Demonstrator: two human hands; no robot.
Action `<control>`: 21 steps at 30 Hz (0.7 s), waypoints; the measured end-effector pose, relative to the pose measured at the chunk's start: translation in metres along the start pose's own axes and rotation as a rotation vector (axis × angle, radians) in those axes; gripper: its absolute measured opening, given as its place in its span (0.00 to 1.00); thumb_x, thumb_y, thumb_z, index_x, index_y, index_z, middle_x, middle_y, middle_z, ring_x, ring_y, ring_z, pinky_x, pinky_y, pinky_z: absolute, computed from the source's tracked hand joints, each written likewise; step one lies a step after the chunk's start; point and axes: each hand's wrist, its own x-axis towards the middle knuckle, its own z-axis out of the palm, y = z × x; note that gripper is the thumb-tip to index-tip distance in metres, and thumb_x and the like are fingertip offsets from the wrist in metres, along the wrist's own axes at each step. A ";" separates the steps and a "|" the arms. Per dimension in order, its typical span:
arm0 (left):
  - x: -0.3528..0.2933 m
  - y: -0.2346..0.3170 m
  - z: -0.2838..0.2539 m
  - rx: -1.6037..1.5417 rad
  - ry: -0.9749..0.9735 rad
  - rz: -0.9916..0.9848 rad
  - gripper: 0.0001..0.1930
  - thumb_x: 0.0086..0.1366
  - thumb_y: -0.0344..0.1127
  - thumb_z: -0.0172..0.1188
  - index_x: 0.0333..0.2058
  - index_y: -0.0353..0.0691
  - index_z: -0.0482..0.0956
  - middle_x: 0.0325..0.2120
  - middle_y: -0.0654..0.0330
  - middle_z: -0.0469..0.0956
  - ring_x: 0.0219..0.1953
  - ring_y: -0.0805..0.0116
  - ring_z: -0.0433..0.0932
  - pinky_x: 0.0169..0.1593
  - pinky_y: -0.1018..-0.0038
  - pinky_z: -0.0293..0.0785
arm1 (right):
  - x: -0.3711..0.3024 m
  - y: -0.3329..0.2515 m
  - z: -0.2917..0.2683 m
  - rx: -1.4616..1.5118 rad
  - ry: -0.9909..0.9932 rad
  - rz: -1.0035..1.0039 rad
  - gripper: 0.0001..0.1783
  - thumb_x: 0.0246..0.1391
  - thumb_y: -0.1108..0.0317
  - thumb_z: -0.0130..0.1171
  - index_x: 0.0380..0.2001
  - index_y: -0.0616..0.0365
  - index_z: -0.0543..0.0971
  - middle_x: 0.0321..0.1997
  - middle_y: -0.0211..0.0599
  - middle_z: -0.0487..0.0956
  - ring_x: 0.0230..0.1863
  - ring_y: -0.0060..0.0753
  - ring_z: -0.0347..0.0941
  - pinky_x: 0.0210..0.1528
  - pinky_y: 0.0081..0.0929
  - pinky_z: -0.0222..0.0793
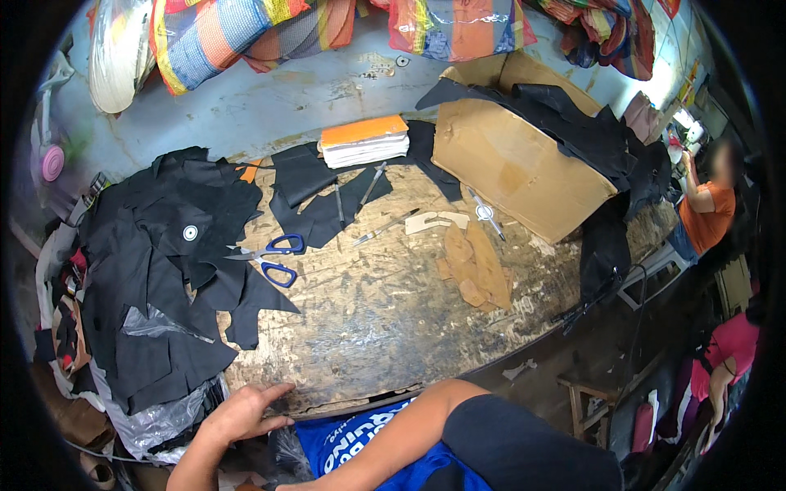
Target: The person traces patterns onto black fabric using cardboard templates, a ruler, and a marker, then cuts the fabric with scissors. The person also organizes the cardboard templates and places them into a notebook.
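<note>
My left hand [246,411] is at the table's near edge, fingers stretched out and apart, with nothing in its grasp. My right forearm [377,446] crosses low in front of me, and its hand is outside the picture. Farther up the table lie blue-handled scissors [262,255], blades spread, beside a heap of black material pieces [147,245] on the left. Brown pattern-like pieces [481,266] overlap at the centre right, below a pale curved piece [436,221].
Pens [372,186] lie on black pieces near a white stack with an orange top [364,131]. A cardboard box [516,164] holding black material stands at the back right. A person in orange [708,211] sits at the far right; another in pink [733,344] is below.
</note>
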 end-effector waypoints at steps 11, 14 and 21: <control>0.030 -0.045 0.091 -0.118 0.789 0.004 0.16 0.42 0.41 0.74 0.29 0.42 0.83 0.24 0.60 0.79 0.27 0.63 0.78 0.33 0.70 0.73 | -0.078 0.155 -0.372 -1.597 0.308 0.632 0.30 0.33 0.67 0.67 0.46 0.54 0.75 0.53 0.46 0.70 0.52 0.48 0.69 0.51 0.45 0.66; 0.032 -0.046 0.085 -0.175 0.806 0.052 0.15 0.41 0.39 0.74 0.29 0.42 0.83 0.22 0.61 0.79 0.25 0.63 0.77 0.30 0.70 0.72 | -0.094 0.173 -0.447 -1.805 -0.009 1.018 0.42 0.37 0.77 0.60 0.61 0.48 0.63 0.69 0.45 0.54 0.70 0.48 0.49 0.66 0.55 0.49; 0.029 -0.047 0.080 -0.262 0.767 0.018 0.08 0.46 0.35 0.72 0.28 0.44 0.84 0.22 0.65 0.79 0.24 0.68 0.76 0.28 0.73 0.70 | -0.117 0.210 -0.506 -1.756 -0.373 1.166 0.50 0.34 0.74 0.68 0.64 0.40 0.58 0.70 0.42 0.54 0.71 0.48 0.47 0.65 0.58 0.52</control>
